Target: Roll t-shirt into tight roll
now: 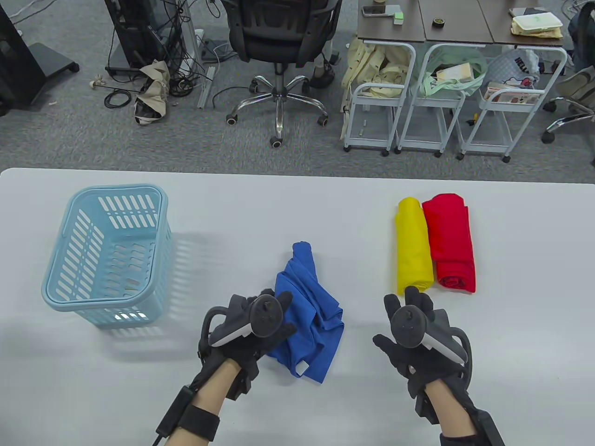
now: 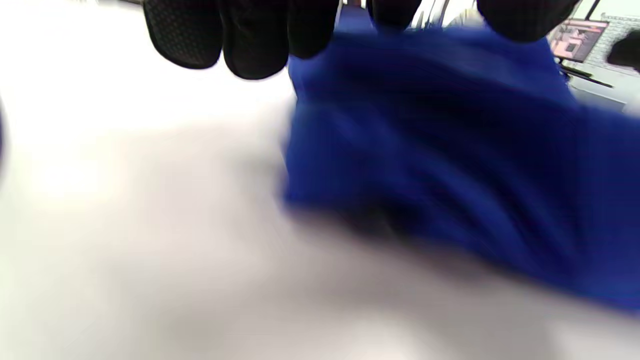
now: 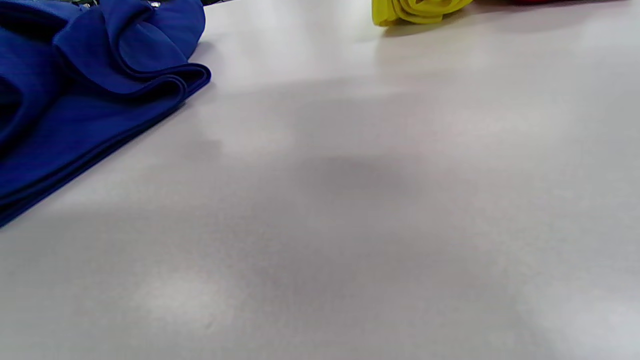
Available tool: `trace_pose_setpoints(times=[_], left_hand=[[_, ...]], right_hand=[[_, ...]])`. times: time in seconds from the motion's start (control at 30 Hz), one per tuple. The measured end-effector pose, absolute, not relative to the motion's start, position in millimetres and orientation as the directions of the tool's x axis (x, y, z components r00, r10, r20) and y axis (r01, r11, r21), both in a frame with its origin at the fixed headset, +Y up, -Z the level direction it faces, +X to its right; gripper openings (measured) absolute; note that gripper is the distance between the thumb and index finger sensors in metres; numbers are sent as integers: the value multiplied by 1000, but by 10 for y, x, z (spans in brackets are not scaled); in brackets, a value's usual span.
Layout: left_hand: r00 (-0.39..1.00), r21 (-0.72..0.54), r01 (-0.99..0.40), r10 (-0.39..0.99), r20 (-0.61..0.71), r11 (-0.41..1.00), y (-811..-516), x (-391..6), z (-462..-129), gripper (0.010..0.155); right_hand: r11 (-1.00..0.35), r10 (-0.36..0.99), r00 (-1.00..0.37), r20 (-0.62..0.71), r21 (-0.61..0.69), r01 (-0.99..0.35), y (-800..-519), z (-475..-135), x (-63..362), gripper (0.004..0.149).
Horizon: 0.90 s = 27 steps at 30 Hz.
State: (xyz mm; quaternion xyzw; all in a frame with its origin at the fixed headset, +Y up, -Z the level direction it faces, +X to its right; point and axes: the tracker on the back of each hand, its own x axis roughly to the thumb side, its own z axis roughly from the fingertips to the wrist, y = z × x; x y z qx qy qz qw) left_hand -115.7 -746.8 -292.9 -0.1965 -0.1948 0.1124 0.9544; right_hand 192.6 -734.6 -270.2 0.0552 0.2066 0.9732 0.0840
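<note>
T-shirt (image 1: 309, 316), blue, sat crumpled at six o'clock on the table (image 1: 297, 204): nothing rolled yet. Yellow roll (image 1: 413, 246) and red roll (image 1: 450, 244) lay finished at two o'clock, basket (image 1: 109, 253) at nine. Left hand (image 1: 253, 330) gripped the cloth's edge; right hand (image 1: 413, 332) hovered spread, holding nothing. Bare tabletop lay between for spreading.

1. Black gloved fingertips (image 2: 250, 40) of the left hand (image 2: 360, 20) hang in from the top edge.
2. A blue t-shirt (image 2: 440, 165) fills the right half of the view, rumpled and blurred (its folds are hard to make out).
3. Some fingertips touch the cloth's upper edge; whether they pinch it cannot be told.
4. The cloth lies on a pale table (image 2: 140, 240), casting a dark shadow beneath its lower edge.
</note>
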Motion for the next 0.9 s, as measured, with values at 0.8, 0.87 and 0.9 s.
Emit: trace_pose_setpoints(times=[0.8, 0.87, 0.9], left_hand=[[998, 41, 62, -63, 26, 997, -7055, -1660, -2885, 56], [989, 41, -86, 81, 126, 995, -7033, -1545, -2822, 58], [969, 7, -146, 141, 204, 989, -7065, -1417, -2798, 57]], right_hand=[[-916, -18, -968, -252, 391, -85, -7182, -2749, 2439, 39], [-900, -17, -952, -307, 419, -119, -7152, -2724, 2528, 53], [-920, -7, -951, -308, 375, -115, -7139, -2721, 2511, 60]])
